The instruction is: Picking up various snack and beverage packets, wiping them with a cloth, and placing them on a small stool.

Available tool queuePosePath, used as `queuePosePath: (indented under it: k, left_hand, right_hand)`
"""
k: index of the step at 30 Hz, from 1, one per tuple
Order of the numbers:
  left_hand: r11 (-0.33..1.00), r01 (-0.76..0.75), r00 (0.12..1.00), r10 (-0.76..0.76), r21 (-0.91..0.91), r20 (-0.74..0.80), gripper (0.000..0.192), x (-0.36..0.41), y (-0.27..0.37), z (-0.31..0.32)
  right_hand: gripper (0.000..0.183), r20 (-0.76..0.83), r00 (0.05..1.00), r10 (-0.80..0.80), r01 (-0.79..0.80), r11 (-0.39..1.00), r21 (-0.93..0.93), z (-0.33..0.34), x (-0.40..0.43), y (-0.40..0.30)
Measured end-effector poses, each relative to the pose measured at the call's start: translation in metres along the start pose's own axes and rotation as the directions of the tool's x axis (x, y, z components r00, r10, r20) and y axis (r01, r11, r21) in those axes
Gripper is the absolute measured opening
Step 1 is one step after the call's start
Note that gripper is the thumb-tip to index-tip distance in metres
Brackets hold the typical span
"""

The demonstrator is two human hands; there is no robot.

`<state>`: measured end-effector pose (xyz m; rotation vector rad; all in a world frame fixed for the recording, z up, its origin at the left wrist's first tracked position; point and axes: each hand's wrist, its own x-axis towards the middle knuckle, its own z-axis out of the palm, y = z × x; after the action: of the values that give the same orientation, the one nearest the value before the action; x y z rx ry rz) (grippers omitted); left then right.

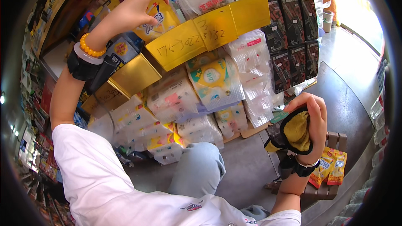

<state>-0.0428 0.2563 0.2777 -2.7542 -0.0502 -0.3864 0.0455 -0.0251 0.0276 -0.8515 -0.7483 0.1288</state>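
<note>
My left hand (pixel 136 11) reaches over a gold cardboard box (pixel 191 34) on the shelf display. Its thumb and fingers are apart around the upper part of a yellow snack pouch (pixel 161 18). Whether the fingertips press on the pouch is hard to see. My right hand (pixel 317 119) is curled around a yellow cloth with black edging (pixel 296 130), held low at the right. Clear-fronted snack bags with red print (pixel 210 0) stand in the same box, right of the pouch.
Below the gold box are wrapped tissue packs (pixel 216 78). Black boxes with gun pictures (pixel 289 22) are stacked to the right. A brown slatted stool (pixel 333 138) carries yellow-orange snack pouches (pixel 337 168). Water bottles (pixel 361 196) line the right edge.
</note>
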Motion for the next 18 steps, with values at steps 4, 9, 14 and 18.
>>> queuePosePath:
  k: [4, 9, 14, 18]
  left_hand:
    - [0.997, -0.066, 0.998, 0.067, 0.047, -0.020, 0.043, -0.001, 0.004, -0.002]
    - [0.989, -0.105, 0.993, 0.111, 0.106, -0.050, 0.043, -0.002, 0.004, 0.003]
    - [0.997, -0.070, 0.996, 0.072, 0.041, -0.054, 0.045, -0.003, -0.015, 0.000]
    - [0.988, -0.144, 0.985, 0.148, 0.050, -0.091, 0.047, -0.001, -0.023, -0.008]
  right_hand:
    - [0.041, -0.034, 0.999, 0.021, -0.021, 1.000, 0.014, 0.004, -0.001, 0.000]
    - [0.040, 0.012, 0.999, 0.033, -0.033, 0.999, -0.032, 0.004, 0.000, -0.002]
    - [0.039, 0.041, 0.999, 0.029, -0.026, 0.997, -0.067, 0.002, -0.001, -0.004]
    - [0.039, 0.007, 1.000, 0.024, -0.023, 0.999, -0.034, 0.002, -0.002, -0.005]
